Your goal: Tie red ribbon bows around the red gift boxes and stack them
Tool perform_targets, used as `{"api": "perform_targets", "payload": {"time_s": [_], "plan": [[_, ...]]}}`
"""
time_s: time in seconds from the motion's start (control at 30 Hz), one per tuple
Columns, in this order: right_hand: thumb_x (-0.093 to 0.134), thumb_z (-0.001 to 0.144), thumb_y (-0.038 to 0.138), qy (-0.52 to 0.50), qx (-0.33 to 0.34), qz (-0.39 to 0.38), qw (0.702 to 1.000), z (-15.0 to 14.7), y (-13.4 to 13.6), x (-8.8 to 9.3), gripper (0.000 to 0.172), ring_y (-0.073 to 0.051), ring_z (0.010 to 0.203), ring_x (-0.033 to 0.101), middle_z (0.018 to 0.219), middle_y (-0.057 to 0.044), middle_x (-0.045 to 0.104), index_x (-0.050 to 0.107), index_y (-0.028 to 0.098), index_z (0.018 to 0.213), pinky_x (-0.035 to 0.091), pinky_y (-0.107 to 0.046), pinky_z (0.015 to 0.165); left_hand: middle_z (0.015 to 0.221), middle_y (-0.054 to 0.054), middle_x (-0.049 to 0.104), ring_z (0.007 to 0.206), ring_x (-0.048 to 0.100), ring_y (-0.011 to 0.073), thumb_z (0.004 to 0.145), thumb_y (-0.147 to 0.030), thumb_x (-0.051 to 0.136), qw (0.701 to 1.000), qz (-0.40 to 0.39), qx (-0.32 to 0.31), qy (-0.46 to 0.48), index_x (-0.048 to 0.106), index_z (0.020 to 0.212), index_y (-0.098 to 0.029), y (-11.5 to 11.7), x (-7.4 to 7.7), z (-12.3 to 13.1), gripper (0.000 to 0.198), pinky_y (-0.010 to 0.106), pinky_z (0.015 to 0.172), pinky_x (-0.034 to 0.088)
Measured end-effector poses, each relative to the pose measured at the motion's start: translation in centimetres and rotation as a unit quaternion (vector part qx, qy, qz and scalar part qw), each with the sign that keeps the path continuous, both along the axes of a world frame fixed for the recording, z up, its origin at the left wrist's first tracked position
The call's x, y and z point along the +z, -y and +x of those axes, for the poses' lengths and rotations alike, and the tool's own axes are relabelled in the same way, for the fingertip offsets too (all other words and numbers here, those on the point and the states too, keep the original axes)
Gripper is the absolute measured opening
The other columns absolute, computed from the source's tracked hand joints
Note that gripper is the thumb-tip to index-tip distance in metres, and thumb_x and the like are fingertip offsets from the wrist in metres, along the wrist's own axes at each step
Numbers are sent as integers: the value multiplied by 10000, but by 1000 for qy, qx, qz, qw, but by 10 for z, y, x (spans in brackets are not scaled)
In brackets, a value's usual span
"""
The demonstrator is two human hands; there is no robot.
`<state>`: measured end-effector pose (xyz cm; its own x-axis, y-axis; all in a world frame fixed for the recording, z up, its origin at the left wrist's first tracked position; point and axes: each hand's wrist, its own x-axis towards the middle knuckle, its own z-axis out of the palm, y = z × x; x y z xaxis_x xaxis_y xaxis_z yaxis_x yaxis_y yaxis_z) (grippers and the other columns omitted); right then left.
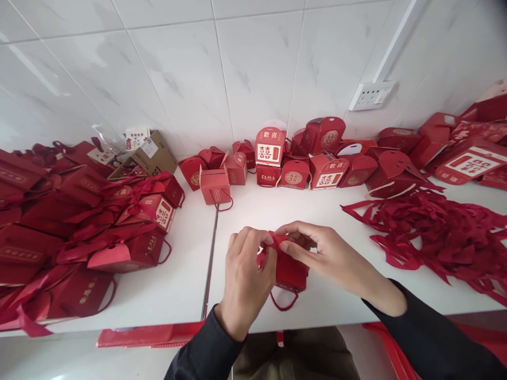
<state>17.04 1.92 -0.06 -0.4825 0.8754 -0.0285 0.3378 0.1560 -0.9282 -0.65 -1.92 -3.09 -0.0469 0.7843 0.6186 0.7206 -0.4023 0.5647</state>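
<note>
A small red gift box (291, 272) with a twisted cord handle (283, 307) stands on the white table in front of me, partly covered by my hands. At its top is red ribbon (277, 240). My left hand (250, 264) pinches the ribbon between thumb and forefinger on the left side. From the right, my right hand (317, 247) has thumb and fingers closed on the ribbon at the box's top. The fingertips of both hands are close together there, and the exact lie of the ribbon between them is partly hidden.
Loose red ribbons (428, 232) lie heaped at the right. Ribboned red boxes (130, 248) crowd the left side, with an open cardboard carton (154, 155) behind. More red boxes (297, 171) line the tiled wall below a socket (371, 96). A seam (210, 258) crosses the table.
</note>
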Motion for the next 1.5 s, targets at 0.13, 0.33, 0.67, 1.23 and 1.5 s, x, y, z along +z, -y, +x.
{"api": "perform_targets", "payload": {"time_s": [0.13,0.33,0.67,1.23,1.5], "plan": [[616,1012,446,-12,14,-18,1000,3,0,3,247,-190,891,673,1029,-3,752,708,262,1149,521,-327,786,768,-37,593,703,536,137,870,-73,572,997,-50,2,61,492,836,-238,0,1,0,187,242,657,423],[652,968,372,5,13,-5,1000,14,-2,9,215,-187,911,697,1094,-1,761,737,270,1138,545,-323,823,644,-55,577,613,513,130,915,-203,558,949,-230,-43,211,630,985,-223,-6,4,-4,102,241,605,420],[663,977,362,39,-48,101,993,10,-7,12,103,-152,802,650,946,29,727,735,295,947,497,-272,671,648,-32,613,586,530,124,853,-283,656,894,-287,-60,338,723,1046,-190,-16,13,-3,225,231,547,432],[632,1001,376,27,-33,79,996,6,-12,10,146,-154,773,643,926,27,735,716,269,946,489,-276,660,766,6,621,714,510,144,932,-334,619,949,-240,-96,180,694,812,-194,-9,9,-1,199,279,679,410],[661,984,333,51,-39,142,988,18,-13,12,105,-152,805,608,963,30,692,713,288,904,476,-280,709,718,-1,605,680,474,138,1003,-428,532,940,-260,-89,202,671,759,-185,-11,6,0,371,280,654,375]]}}
